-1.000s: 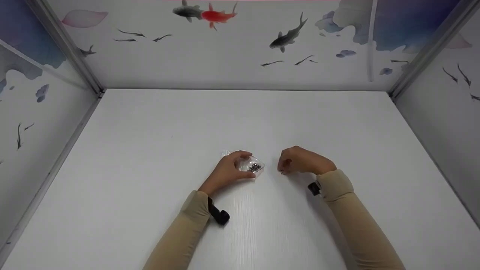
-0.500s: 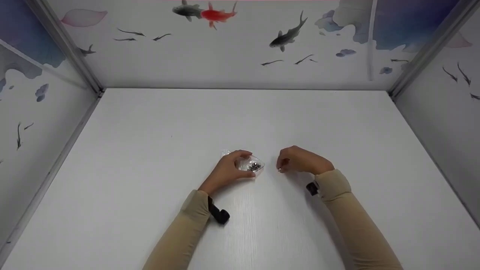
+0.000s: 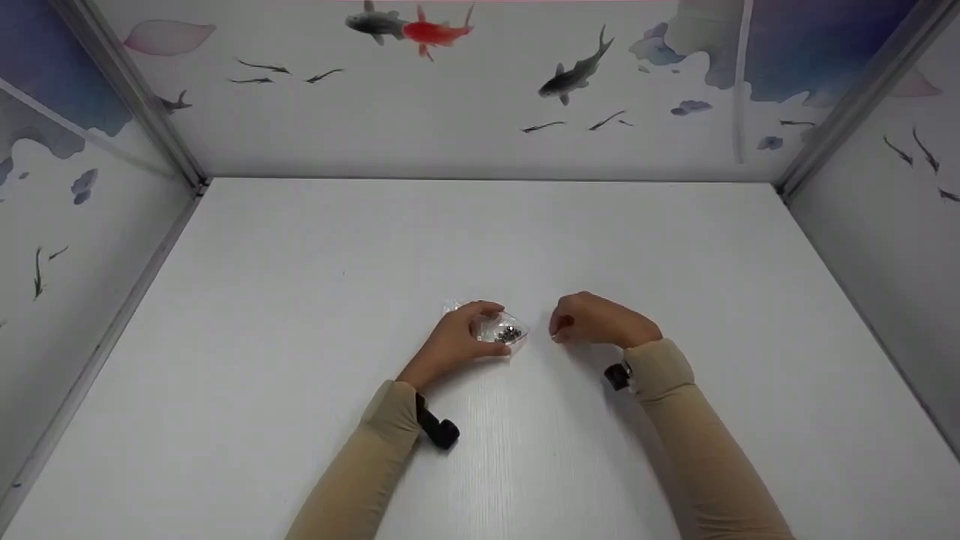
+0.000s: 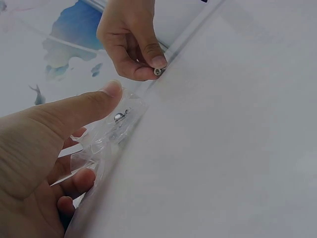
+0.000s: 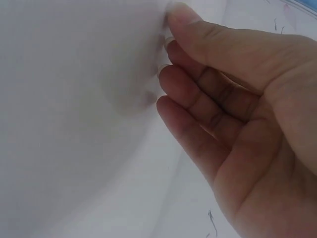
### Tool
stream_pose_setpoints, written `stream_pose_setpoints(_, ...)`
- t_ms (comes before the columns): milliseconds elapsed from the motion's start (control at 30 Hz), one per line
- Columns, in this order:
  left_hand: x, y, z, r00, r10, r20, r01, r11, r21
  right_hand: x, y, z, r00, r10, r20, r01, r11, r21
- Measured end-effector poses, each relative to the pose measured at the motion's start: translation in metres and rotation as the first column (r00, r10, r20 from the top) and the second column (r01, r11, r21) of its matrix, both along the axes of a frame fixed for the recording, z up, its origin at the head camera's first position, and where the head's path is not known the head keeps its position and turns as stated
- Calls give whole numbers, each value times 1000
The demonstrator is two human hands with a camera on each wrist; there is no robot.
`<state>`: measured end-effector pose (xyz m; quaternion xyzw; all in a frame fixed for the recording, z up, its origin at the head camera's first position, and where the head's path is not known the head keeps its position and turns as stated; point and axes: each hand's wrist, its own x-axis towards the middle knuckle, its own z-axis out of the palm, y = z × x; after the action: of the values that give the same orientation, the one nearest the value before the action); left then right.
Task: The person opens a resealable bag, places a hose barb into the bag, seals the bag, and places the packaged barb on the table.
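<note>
My left hand [image 3: 450, 341] grips a clear plastic bag [image 3: 491, 328] between thumb and fingers, low over the white table. Small dark metal parts [image 3: 509, 334] lie bunched at the bag's right end. In the left wrist view, a shiny metal part [image 4: 119, 117] shows through the crumpled plastic [image 4: 130, 106]. To the right of the bag, apart from it, my right hand [image 3: 596, 319] pinches a small metal piece [image 4: 157, 71] between thumb and forefinger. Its round end has a dark hole; its exact kind is unclear. The right wrist view shows curled fingers [image 5: 188, 89], the piece hidden there.
The white table [image 3: 480, 232] is bounded by a back wall [image 3: 465, 127] and side walls printed with fish and plants. Grey metal posts [image 3: 142, 97] stand at the corners. A black wrist camera [image 3: 442, 433] hangs below the left cuff.
My right hand has slid slightly to the left, nearer the bag, with the small metal piece in its fingertips. The left hand and the bag stay in place.
</note>
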<state>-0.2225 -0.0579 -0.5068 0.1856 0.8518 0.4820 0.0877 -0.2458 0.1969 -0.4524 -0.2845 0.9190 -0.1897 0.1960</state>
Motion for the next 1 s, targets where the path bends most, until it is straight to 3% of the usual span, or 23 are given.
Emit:
stream_pose_setpoints(500, 1, -1, 1, 1000, -2, -4, 2, 1000, 2, -2, -13, 2, 1000, -10, -21, 8, 996, -89)
stream_pose_setpoints(667, 0, -1, 1, 1000, -5, -12, 5, 1000, 0, -3, -17, 3, 997, -32, -63, 26, 995, -97)
stream_pose_setpoints(1000, 0, -1, -1, 1000, -5, -14, 5, 1000, -3, -3, -25, 2, 983, 19, -182, -51, 984, -173)
